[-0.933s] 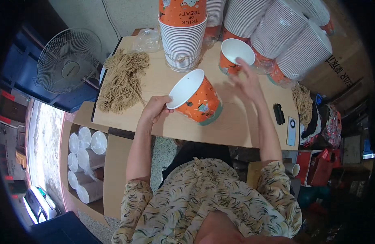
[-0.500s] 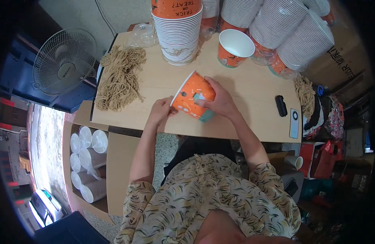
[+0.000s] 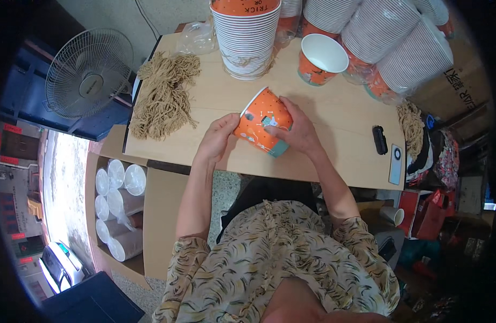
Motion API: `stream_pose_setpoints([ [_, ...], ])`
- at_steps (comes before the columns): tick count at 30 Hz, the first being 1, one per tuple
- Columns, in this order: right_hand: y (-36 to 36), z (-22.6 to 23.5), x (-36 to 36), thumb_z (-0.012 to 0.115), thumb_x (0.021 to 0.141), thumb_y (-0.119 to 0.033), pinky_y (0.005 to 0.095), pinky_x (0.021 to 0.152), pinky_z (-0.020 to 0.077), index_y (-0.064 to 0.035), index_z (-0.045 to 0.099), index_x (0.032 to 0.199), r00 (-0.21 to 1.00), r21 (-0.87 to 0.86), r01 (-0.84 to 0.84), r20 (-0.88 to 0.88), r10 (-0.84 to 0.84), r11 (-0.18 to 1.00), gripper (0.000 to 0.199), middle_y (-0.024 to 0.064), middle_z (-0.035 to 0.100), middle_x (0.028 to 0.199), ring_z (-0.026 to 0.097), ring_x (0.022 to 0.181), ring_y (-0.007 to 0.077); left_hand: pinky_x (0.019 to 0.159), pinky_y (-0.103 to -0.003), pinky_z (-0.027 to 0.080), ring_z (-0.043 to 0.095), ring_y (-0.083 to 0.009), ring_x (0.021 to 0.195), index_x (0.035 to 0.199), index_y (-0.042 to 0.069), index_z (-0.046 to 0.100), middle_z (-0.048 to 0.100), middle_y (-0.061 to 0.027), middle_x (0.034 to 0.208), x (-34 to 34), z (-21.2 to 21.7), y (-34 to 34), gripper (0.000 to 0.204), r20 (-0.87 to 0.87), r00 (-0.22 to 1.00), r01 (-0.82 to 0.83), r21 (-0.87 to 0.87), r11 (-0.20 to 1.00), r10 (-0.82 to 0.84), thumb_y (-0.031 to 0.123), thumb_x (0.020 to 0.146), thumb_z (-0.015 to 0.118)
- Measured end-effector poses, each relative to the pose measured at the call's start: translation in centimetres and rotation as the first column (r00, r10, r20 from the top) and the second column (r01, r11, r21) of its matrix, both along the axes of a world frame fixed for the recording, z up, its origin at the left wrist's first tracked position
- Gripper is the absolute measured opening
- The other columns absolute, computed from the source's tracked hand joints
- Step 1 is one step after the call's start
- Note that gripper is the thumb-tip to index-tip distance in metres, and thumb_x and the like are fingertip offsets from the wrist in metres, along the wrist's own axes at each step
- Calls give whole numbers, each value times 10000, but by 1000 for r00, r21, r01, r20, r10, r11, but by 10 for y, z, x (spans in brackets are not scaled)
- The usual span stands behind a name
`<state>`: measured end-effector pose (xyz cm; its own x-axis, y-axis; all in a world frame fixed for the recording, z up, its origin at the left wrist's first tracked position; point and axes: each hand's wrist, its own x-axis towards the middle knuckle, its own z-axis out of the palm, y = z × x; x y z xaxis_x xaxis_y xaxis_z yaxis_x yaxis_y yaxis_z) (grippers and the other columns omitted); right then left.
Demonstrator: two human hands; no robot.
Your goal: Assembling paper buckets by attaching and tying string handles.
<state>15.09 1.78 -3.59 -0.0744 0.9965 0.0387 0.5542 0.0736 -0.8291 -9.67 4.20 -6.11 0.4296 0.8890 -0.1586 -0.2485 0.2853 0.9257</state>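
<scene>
At the middle of the frame, our left hand [image 3: 220, 134] pinches the rim of an orange paper bucket [image 3: 264, 118], while our right hand [image 3: 300, 129], thumb and fingers spread, grips its side toward the green base. The bucket is tilted, its mouth toward the upper left (whether its base touches the tabletop [image 3: 350, 140], we cannot tell). We judge the step in hand to be steadying and handling this one bucket at its rim; the next move seems to call for a firm right hand and a light left pinch, since squeezing could dent the paper wall. Our left fingers are partly hidden behind the rim.

Farther out, a bundle of tan cords [image 3: 164, 102] lies left of the bucket, a tall bucket stack [image 3: 245, 43] stands at upper centre, and a second orange bucket [image 3: 323, 56] sits upright right of that.
</scene>
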Motion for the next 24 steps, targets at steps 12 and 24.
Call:
stream_pose_setpoints([
  [12, 7, -7, 4, 836, 711, -418, 405, 1032, 477, -37, 461, 1444, 998, -47, 48, -26, -49, 998, 907, 197, 556, 1361, 577, 1228, 327, 831, -259, 495, 629, -79, 867, 1071, 12, 685, 720, -27, 965, 5, -9, 4, 283, 52, 997, -57, -40, 998, 59, 276, 1031, 590],
  [24, -9, 8, -18, 762, 791, -226, 561, 1115, 289, -112, 615, 1114, 952, 598, -223, 303, 40, 770, 373, 101, 480, 1482, 429, 1372, 356, 632, -218, 484, 601, -52, 710, 1022, -11, 688, 694, -16, 867, 32, 26, -5, 282, -26, 999, -29, -42, 999, 28, 255, 1030, 595],
])
